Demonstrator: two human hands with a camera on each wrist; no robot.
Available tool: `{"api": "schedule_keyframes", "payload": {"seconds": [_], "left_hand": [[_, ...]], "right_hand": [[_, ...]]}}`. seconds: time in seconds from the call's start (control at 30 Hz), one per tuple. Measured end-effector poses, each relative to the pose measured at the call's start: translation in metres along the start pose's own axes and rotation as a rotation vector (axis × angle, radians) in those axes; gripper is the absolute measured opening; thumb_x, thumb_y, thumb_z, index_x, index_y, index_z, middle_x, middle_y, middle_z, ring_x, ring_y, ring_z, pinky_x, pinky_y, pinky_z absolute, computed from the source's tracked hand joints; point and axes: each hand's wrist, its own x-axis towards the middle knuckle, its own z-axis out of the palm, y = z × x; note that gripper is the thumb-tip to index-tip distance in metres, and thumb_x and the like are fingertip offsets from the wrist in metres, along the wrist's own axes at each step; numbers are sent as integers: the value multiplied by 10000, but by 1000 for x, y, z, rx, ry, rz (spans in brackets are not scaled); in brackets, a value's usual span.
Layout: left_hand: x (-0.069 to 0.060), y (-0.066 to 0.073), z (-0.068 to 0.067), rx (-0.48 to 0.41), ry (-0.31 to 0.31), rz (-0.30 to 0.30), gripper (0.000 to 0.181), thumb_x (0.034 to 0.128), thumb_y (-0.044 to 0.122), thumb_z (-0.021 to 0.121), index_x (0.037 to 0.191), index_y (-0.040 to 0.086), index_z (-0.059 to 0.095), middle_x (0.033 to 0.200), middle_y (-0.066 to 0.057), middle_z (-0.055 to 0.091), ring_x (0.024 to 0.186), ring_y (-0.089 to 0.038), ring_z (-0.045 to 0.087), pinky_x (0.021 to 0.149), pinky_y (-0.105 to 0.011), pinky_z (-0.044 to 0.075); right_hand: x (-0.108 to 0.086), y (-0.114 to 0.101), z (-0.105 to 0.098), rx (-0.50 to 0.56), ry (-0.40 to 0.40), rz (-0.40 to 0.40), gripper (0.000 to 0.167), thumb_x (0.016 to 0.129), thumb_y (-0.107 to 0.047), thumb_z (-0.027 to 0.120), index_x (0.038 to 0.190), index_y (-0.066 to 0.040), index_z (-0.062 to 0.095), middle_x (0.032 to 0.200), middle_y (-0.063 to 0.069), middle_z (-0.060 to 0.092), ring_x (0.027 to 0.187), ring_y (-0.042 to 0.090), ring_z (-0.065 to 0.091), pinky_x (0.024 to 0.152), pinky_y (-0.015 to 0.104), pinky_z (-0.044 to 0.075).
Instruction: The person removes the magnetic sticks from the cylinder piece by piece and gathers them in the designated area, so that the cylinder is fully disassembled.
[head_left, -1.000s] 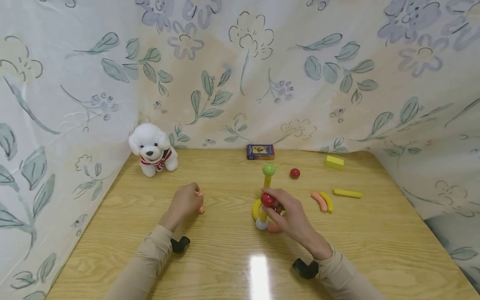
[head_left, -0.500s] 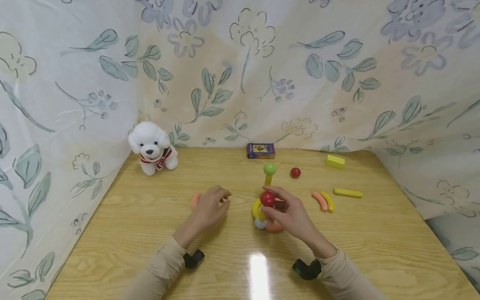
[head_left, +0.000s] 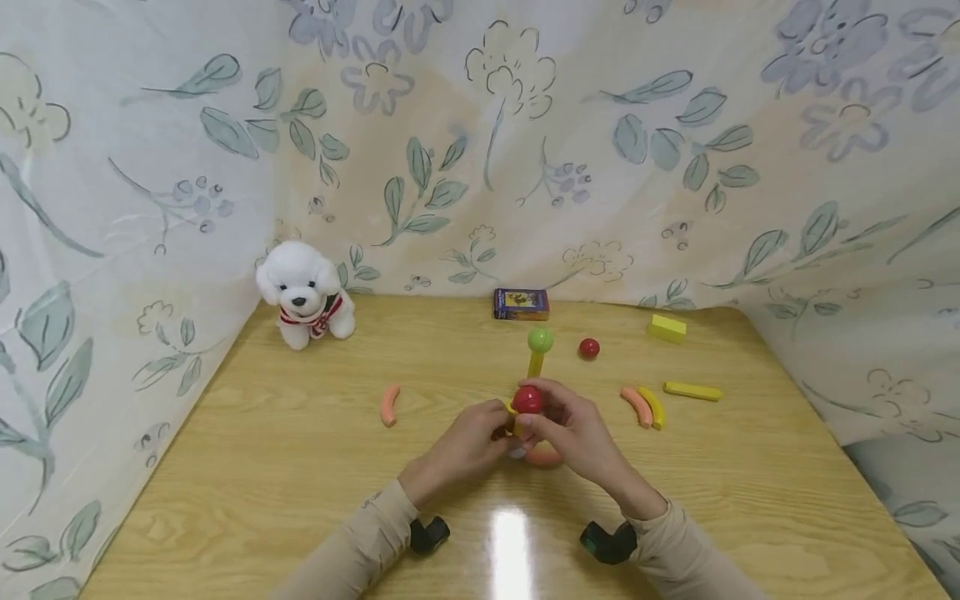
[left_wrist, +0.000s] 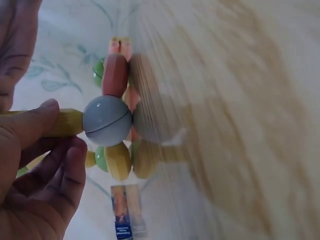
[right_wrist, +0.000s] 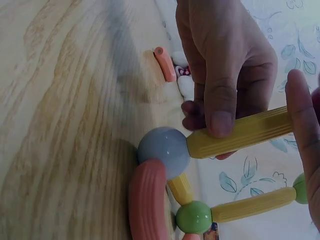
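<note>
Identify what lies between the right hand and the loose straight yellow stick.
The head view shows an orange curved piece and a yellow curved piece side by side between the right hand and the loose yellow stick.

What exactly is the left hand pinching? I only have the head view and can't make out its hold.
Observer: The right wrist view shows the left hand pinching the yellow stick close to the grey ball.

Operator: Got it. What is at the foot of the rear stick, under the upper green ball? The right hand hides it from me.

Observer: A lower green ball, joined directly to that stick.
</note>
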Motion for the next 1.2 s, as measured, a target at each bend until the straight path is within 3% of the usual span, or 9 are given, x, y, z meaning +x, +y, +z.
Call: {"api": "schedule_keyframes", "payload": {"seconds": [0.13,0.23,0.37,0.43,0.6,0.9,1.03,1.13,1.2], "left_hand": [[1,0,-4,23,3,19,117,862,162,739,816,81,668,785,-12,603,694,-74,477,612,-155,390],[2,1,-6,30,-27,19,113,874,168,726,826,86,665,789,-21,608,689,-87,489,608,-147,382],[1,1,-7,37,-58,10,105,889,154,699,830,78,658,794,-21,611,687,-72,483,609,-145,399],[-1,0,-7,46,-76,-13,110,895,157,689,828,79,649,793,-10,603,685,-54,463,609,-151,404],[-10,-2,-6,83,-130,-49,103,894,179,684,869,85,650,818,1,616,703,-37,483,640,-155,434],[-16,-5,-9,75,-90,-30,99,880,162,694,876,75,647,837,-28,639,742,-95,566,662,-162,462],[-17,-6,-14,57,-60,-34,89,879,152,692,867,78,644,842,-28,641,752,-113,581,670,-170,477],[-17,-7,-20,38,-57,-52,88,892,161,684,885,82,647,864,-29,647,784,-117,598,705,-186,501],[-17,-8,-24,25,-60,-70,98,903,175,679,902,81,649,881,-28,648,805,-124,605,725,-199,511]], "right_hand": [[4,-3,-5,5,6,22,378,955,-117,613,1313,-37,520,1072,284,651,728,131,700,625,372,592],[10,2,-23,-84,106,121,395,955,-221,635,1303,-51,557,1113,224,635,773,148,688,634,342,583],[29,28,-69,-392,289,242,455,945,-294,639,1314,-34,577,1154,180,613,857,196,633,653,266,520],[39,48,-92,-563,323,269,470,932,-241,634,1317,18,563,1136,220,623,876,280,620,679,322,508],[48,91,-122,-829,259,366,491,877,-124,610,1311,85,519,1142,295,615,1021,433,593,864,538,478],[51,109,-131,-912,173,432,526,844,-118,626,1329,45,502,1198,323,572,1069,478,574,855,579,477],[50,94,-123,-943,229,369,544,861,-118,621,1364,25,472,1226,332,513,979,464,583,776,566,487],[48,79,-106,-919,266,185,394,860,-64,597,1244,22,583,1097,262,598,829,355,610,691,488,500],[45,71,-91,-866,208,21,262,861,-25,595,1112,2,665,975,176,664,757,248,604,650,391,502]]}}
